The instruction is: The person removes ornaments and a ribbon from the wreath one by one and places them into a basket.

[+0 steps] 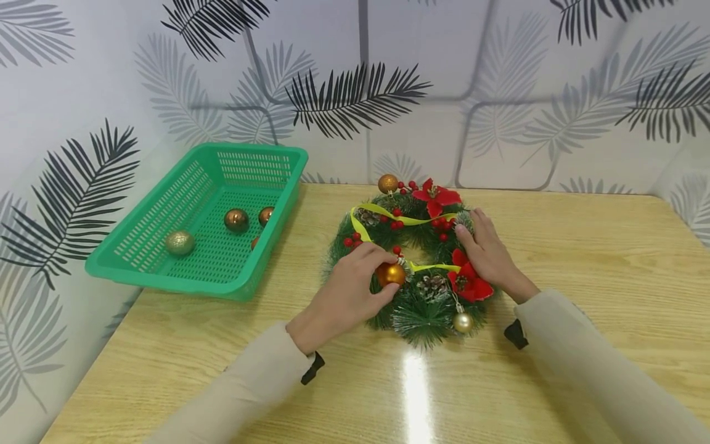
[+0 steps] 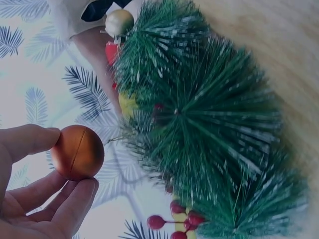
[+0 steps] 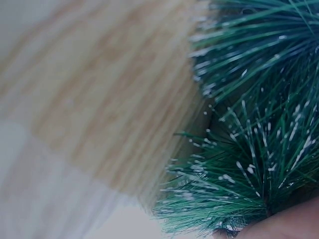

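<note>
A green Christmas wreath (image 1: 424, 314) with frosted tips lies on the wooden table. My left hand (image 1: 352, 288) pinches an orange-copper bauble (image 1: 391, 275) between thumb and fingers over the wreath's near left side. In the left wrist view a thin loop runs from the bauble (image 2: 77, 153) toward the green bristles. My right hand (image 1: 489, 251) rests on the wreath's right edge with its fingers extended, beside a red flower (image 1: 469, 282). A yellow ribbon (image 1: 410, 220), another red flower (image 1: 436, 198), berries and pine cones decorate the ring. A pale gold bauble (image 1: 463, 322) hangs at its front.
A green plastic basket (image 1: 166, 285) stands at the left with several baubles inside, among them a gold one (image 1: 180, 243) and a brown one (image 1: 236, 220). A glittery orange bauble (image 1: 387, 183) sits at the wreath's back. A leaf-patterned wall (image 1: 410, 142) borders the table's far edge.
</note>
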